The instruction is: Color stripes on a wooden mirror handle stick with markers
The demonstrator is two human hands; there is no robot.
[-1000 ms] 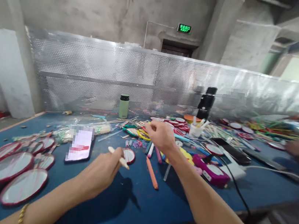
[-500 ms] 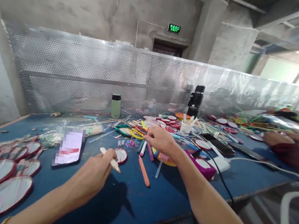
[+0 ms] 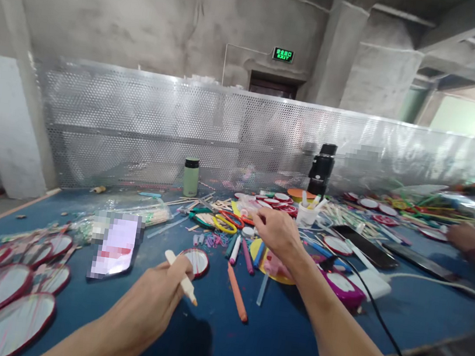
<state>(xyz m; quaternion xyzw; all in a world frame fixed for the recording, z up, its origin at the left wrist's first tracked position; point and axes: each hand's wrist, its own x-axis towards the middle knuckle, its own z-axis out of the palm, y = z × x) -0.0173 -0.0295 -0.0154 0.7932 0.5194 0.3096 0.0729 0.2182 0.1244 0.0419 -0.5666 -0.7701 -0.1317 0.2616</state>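
Observation:
My left hand (image 3: 157,293) is closed round a white marker (image 3: 182,279), its orange tip pointing down to the right. Just beyond those fingers is a small round red-rimmed disc (image 3: 198,263), partly covered by the hand; whether they touch I cannot tell. My right hand (image 3: 278,231) reaches over the clutter with its fingers curled downward, and what is in them is hidden. Near its fingertips are scissors with yellow and red handles (image 3: 224,224) and a round white lid (image 3: 248,232). Below it lie an orange marker (image 3: 238,293) and a purple marker (image 3: 247,256).
A phone (image 3: 116,246) and larger red-rimmed discs (image 3: 11,323) lie at left. A green bottle (image 3: 190,178) and a black flask (image 3: 322,169) stand behind. A cup of markers (image 3: 306,216) and a cable (image 3: 377,318) are at right, beside another person's hand (image 3: 471,239).
The whole view has shifted, so everything appears lower and further right. My right hand has drawn slightly away from the scissors. My left hand keeps the white marker.

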